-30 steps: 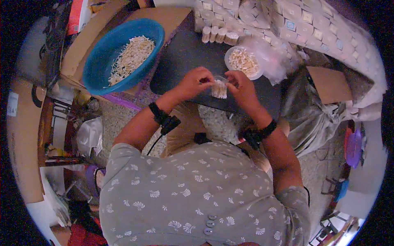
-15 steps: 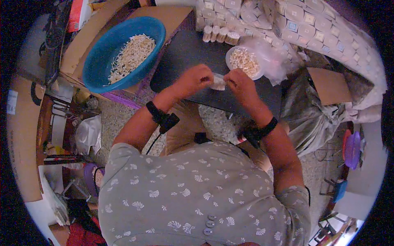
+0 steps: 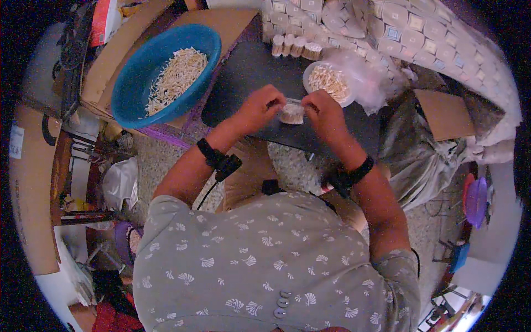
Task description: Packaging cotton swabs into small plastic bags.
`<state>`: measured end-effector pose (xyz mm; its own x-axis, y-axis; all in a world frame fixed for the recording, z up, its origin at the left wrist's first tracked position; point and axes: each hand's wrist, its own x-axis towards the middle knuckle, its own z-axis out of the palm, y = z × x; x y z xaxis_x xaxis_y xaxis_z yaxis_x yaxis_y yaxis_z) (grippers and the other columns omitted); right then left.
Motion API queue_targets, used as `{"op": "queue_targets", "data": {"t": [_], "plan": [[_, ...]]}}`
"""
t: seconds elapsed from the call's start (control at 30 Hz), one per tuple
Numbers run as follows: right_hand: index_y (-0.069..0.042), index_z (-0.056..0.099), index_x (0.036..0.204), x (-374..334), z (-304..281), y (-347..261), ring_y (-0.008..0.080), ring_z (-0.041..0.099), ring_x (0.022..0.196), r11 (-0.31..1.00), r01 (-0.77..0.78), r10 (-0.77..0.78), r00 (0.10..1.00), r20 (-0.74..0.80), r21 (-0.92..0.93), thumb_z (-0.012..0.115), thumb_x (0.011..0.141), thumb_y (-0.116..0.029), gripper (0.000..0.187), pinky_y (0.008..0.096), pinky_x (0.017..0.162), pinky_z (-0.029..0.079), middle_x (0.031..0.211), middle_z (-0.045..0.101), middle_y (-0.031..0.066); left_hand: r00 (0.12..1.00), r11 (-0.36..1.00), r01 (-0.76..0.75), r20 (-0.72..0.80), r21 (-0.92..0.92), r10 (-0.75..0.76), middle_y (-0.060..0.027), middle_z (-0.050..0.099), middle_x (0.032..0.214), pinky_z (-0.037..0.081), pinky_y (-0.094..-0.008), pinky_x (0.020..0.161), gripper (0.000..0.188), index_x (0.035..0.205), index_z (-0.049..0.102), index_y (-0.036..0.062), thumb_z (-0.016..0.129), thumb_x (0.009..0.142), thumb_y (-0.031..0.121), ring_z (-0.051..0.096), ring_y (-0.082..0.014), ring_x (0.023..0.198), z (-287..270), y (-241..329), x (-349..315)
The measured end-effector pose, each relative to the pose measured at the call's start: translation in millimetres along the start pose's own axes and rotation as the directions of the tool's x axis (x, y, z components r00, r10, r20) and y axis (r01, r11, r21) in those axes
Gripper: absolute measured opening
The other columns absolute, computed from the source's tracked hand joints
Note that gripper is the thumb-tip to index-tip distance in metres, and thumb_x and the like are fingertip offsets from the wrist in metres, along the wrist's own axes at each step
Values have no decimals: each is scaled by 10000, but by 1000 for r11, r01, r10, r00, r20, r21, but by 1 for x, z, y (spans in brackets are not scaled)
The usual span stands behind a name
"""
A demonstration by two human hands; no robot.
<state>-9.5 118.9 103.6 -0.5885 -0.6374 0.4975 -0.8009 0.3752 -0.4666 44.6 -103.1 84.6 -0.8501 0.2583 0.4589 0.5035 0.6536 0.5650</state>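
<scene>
A small clear plastic bag (image 3: 292,113) with whitish contents, apparently cotton swabs, hangs between my two hands above the dark tabletop (image 3: 243,72). My left hand (image 3: 266,104) pinches its upper left edge with curled fingers. At the upper right edge, my right hand (image 3: 321,110) grips it the same way. Close beyond the right hand stands a white bowl (image 3: 348,102) of loose cotton swabs (image 3: 327,81). Several bundles of swabs (image 3: 298,45) stand in a row at the table's far edge.
A large blue basin (image 3: 128,105) holding many loose swabs rests on cardboard (image 3: 235,25) to the left. Crumpled clear plastic (image 3: 369,83) lies beside the white bowl. Patterned fabric (image 3: 409,33) drapes along the back, and grey cloth (image 3: 412,149) is heaped at the right.
The bag's upper edge is now drawn wider between my hands, and more of its front shows. Both hands have barely moved.
</scene>
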Motion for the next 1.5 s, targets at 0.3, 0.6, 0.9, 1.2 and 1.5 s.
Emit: {"op": "queue_targets", "data": {"t": [0.3,0.6,0.9,1.2,1.5], "plan": [[-67,603,895,4,16,16,331,563,882,999,-42,43,997,67,-14,580,812,-151,120,413,782,467,894,575,138,999,998,1,45,67,-4,-123,573,881,461,-397,790,100,883,581,56,606,808,118,556,-324,871,10,-20,2],[-61,613,977,-28,5,29,340,572,901,973,-229,228,973,21,40,575,862,-170,163,416,802,466,940,592,144,999,999,34,-41,30,-33,-129,578,892,454,-402,814,107,870,591,55,605,801,135,559,-323,897,-8,-25,26],[-62,608,931,-90,-5,93,339,560,902,954,-216,217,976,-20,-209,559,858,-145,121,428,812,452,948,593,144,998,982,68,-29,179,-64,-131,611,929,453,-410,830,117,904,622,64,591,822,142,569,-332,915,-5,-90,63],[-86,593,998,-93,-8,105,344,515,1006,945,-120,94,991,-99,-305,609,779,-99,220,454,901,398,1029,588,122,993,966,-47,-95,253,73,-124,613,1012,433,-439,896,146,936,630,84,595,802,130,545,-345,998,72,-72,8],[-32,579,1034,-87,-25,126,347,519,1027,938,-22,45,997,59,-346,626,753,-67,287,436,917,412,1083,573,158,982,915,-141,-66,377,179,-107,622,963,473,-436,800,92,856,639,82,580,795,119,583,-318,926,69,-71,0]]}}
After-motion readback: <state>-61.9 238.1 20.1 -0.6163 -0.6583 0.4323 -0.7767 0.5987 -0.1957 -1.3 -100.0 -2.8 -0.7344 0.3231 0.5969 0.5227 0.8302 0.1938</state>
